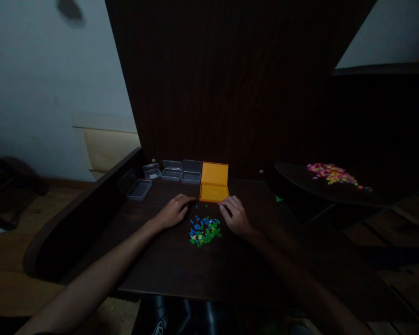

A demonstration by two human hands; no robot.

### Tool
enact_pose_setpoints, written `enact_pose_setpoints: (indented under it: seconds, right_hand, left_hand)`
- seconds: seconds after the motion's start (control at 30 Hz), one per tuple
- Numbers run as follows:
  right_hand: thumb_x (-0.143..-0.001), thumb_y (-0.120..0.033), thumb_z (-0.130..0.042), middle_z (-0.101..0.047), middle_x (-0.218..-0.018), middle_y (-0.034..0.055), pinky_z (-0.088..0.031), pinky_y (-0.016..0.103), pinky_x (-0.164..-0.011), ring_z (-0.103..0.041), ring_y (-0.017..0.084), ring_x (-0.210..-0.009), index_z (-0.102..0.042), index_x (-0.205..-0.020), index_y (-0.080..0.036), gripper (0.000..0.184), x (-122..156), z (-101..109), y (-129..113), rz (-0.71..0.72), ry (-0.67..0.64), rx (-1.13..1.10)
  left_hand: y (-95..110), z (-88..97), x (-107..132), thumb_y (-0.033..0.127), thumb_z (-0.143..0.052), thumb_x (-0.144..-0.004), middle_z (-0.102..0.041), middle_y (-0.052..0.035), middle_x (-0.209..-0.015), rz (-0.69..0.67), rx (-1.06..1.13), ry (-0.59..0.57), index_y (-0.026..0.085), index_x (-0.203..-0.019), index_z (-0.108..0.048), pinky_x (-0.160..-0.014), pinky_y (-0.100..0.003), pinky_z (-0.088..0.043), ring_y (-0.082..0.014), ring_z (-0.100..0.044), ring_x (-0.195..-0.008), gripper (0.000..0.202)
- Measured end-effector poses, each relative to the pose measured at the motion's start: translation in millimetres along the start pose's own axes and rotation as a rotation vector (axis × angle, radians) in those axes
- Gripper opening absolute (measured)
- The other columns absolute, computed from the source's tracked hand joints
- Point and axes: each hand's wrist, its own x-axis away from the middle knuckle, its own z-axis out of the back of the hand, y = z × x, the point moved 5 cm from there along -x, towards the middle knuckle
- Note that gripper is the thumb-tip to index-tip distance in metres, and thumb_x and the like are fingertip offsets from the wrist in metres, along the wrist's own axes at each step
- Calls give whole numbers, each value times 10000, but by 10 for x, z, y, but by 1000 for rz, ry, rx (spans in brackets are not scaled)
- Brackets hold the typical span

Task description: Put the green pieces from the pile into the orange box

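An orange box [214, 191] stands with its lid raised at the back of the dark desk. My left hand [175, 211] rests on the desk just left of the box's near corner, index finger stretched towards it, nothing held. Beside the box's right near corner is my right hand [234, 215], thumb and fingers apart; whether its fingertips touch the box I cannot tell. Between my hands, nearer to me, lies a loose pile of small blue, green, yellow and white plastic pieces [204, 231]. A few stray bits lie between the pile and the box.
Several clear plastic cases with raised lids, one a larger case [138, 190], stand left of the orange box. A heap of pink and yellow pieces [331, 174] lies on a dark surface [296, 179] at right. A raised side panel [80, 209] edges the desk at left.
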Motion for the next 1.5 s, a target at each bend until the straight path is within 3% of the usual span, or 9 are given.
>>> enact_pose_setpoints:
  seconds: [0.13,0.23,0.4,0.67,0.8,1.13,1.3,1.5]
  right_hand:
    - [-996,-291,-416,-703,-1051,92,-460,418,-881,-562,235,-927,-667,-1085,-196,282,14,-153,-208,137,-194,-51]
    - [-993,-328,-429,-693,-1140,96,-464,433,-912,-547,249,-985,-624,-1230,-202,331,12,-197,-185,93,-241,-46]
    - [-958,-403,-504,-681,-1068,98,-476,409,-908,-558,258,-1026,-573,-1321,-215,414,29,-255,-104,1,-304,-8]
    - [-940,-315,-511,-664,-997,97,-474,425,-894,-566,260,-965,-617,-1207,-203,309,45,-210,-119,37,-231,-7]
    - [-925,-227,-477,-690,-1010,84,-462,428,-891,-562,256,-961,-626,-1184,-215,299,47,-206,-104,69,-224,-32]
    - [-866,-141,-491,-714,-893,83,-444,405,-828,-580,248,-909,-714,-1007,-200,270,60,-156,-9,61,-188,-16]
    - [-840,-109,-511,-713,-860,68,-437,380,-824,-596,220,-872,-726,-930,-191,247,61,-179,8,32,-184,-40]
    - [-842,-76,-495,-727,-813,34,-452,342,-788,-632,185,-792,-716,-836,-203,254,35,-154,-56,-4,-188,-107]
  left_hand:
    - [96,-93,3,90,-448,-845,-687,-116,-1149,-62,-51,-57,149,-1228,-650,-1004,-404,-487,-230,-599,-1098,437]
    - [136,-118,3,91,-451,-848,-686,-120,-1131,-57,-53,-78,151,-1238,-649,-988,-405,-493,-233,-601,-1077,441]
    - [158,-112,16,86,-453,-848,-680,-107,-1110,-36,-3,-75,162,-1249,-642,-971,-389,-506,-220,-613,-1050,449]
    - [210,-114,41,44,-410,-843,-667,-84,-1152,-77,106,-75,188,-1306,-599,-1010,-374,-491,-198,-602,-1101,521]
    - [232,-136,47,111,-440,-886,-590,-115,-1316,-88,74,-106,192,-1387,-534,-1068,-411,-450,-228,-541,-1224,515]
    - [222,-132,47,74,-423,-858,-594,-106,-1349,-88,-5,-158,177,-1341,-585,-1106,-411,-414,-234,-527,-1266,520]
    - [219,-155,54,99,-471,-846,-576,-106,-1373,-74,115,-201,174,-1355,-570,-1103,-406,-411,-233,-517,-1282,524]
    - [238,-183,48,101,-475,-867,-687,-54,-1234,-64,319,-206,192,-1331,-574,-1054,-357,-443,-193,-610,-1174,484]
